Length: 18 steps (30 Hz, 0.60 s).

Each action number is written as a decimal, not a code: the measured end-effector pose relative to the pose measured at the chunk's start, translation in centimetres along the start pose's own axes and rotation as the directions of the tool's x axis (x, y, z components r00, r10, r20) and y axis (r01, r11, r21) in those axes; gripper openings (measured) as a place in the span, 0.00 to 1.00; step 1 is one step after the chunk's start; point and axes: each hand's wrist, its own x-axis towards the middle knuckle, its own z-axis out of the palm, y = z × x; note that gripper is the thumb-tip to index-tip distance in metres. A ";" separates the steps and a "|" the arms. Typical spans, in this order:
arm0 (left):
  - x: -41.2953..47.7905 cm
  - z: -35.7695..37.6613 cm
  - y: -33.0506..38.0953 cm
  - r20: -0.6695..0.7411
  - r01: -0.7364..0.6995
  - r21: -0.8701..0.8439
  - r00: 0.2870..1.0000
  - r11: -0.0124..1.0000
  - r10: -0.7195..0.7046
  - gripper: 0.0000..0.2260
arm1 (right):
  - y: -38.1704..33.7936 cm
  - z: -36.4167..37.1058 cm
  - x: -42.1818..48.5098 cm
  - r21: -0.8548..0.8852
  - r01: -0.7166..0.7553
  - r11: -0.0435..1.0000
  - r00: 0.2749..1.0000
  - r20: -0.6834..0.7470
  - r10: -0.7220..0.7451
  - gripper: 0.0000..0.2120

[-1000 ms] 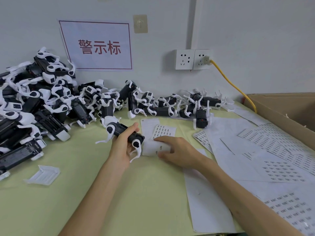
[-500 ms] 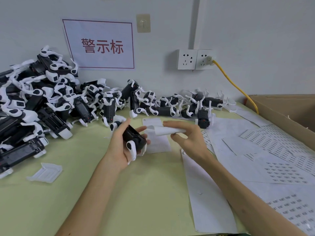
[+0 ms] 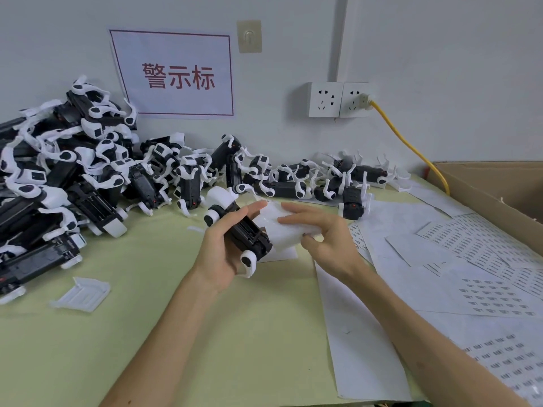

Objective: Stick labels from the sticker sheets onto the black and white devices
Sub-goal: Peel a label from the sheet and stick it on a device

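Note:
My left hand (image 3: 219,248) grips a black and white device (image 3: 241,230) above the green table, its black body tilted with a white foot hanging at the near end. My right hand (image 3: 321,233) holds a small white sticker sheet (image 3: 282,230) right beside the device, thumb under the sheet and fingers stretched over its top. The sheet is curled and its print is blurred. A large heap of the same devices (image 3: 67,177) fills the left side. A row of more devices (image 3: 293,180) lies along the wall.
Several sticker sheets (image 3: 484,277) and blank backing papers (image 3: 358,348) cover the right of the table. A cardboard box (image 3: 496,189) stands at the far right. A loose white plastic cover (image 3: 80,293) lies near left. A yellow cable (image 3: 411,145) runs from the wall socket.
My right hand picked the small sheet up off the table and brought it to the device. My left hand raised and turned the device toward the sheet.

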 end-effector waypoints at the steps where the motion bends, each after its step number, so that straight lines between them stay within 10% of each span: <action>1: 0.0 0.0 -0.1 0.012 0.005 0.010 1.000 1.000 -0.005 0.19 | 0.0 0.0 0.0 0.020 -0.008 1.000 1.000 0.008 0.007 0.24; 9: 0.0 0.2 -0.9 0.156 0.000 0.283 0.987 0.959 -0.046 0.26 | 0.1 0.3 0.5 -0.119 0.069 0.990 0.980 -0.179 -0.090 0.05; 18: 0.2 0.4 -1.5 0.155 -0.115 0.210 0.984 0.971 0.082 0.15 | 0.7 0.4 0.5 -0.154 0.027 0.988 0.994 -0.101 -0.043 0.13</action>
